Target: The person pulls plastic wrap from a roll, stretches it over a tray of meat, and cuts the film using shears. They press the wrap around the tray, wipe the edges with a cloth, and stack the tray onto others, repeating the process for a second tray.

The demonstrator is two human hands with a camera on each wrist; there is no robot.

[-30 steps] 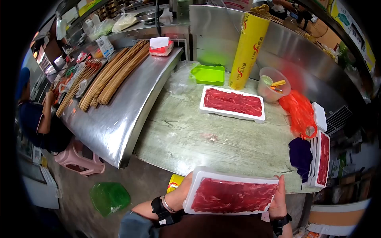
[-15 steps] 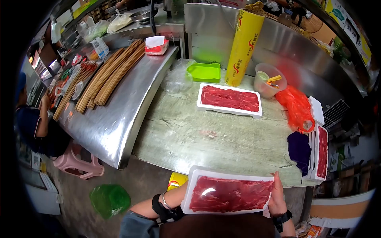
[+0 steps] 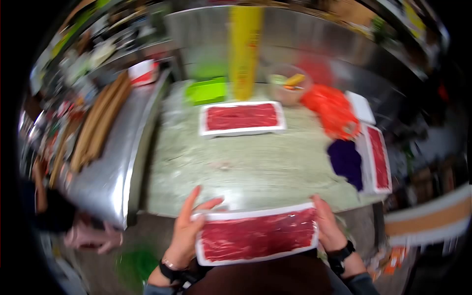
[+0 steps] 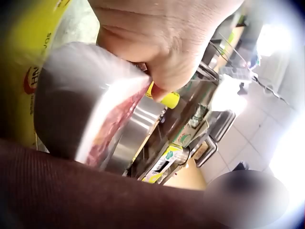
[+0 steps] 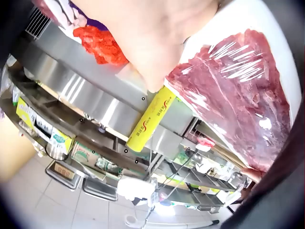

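Note:
A white foam tray (image 5: 248, 16) of red sliced meat (image 3: 258, 233), covered in glossy plastic film, is held up in front of the body, close to the near table edge. My right hand (image 3: 328, 227) grips its right end. At the left end is my left hand (image 3: 184, 236), touching the tray with its thumb and forefinger stretched out and apart. The left wrist view shows the tray's pale end (image 4: 71, 95) tilted under that hand. Farther back on the table (image 3: 196, 157) lies a second white tray (image 3: 204, 123) of meat.
Behind stand a yellow film roll (image 3: 244, 54), a green tray (image 3: 206, 92) and a clear tub (image 3: 290, 93). To the right lie a red bag (image 3: 334, 113), a purple cloth (image 3: 345, 164) and stacked meat trays (image 3: 368, 157). A steel table (image 3: 113, 162) with skewer bundles (image 3: 101, 123) stands left.
The left hand has come out from beneath the tray to its left end, fingers spread. The held tray has tilted, its right side higher. The head view has swung right and is blurred.

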